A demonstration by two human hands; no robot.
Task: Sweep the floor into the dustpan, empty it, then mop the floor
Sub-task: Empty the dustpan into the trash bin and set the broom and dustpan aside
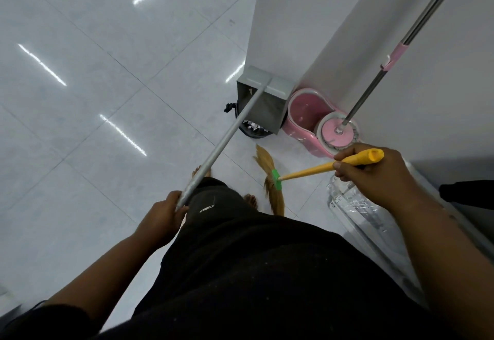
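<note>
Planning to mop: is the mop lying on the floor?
No, the mop stands with its head in the pink spin bucket.

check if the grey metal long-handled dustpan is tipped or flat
Tipped: the grey metal dustpan tilts steeply over the black round bin, white scraps inside.

Glossy white tile floor (pixel 93 99), pink mop bucket (pixel 303 111), black bin (pixel 252 132)
</note>
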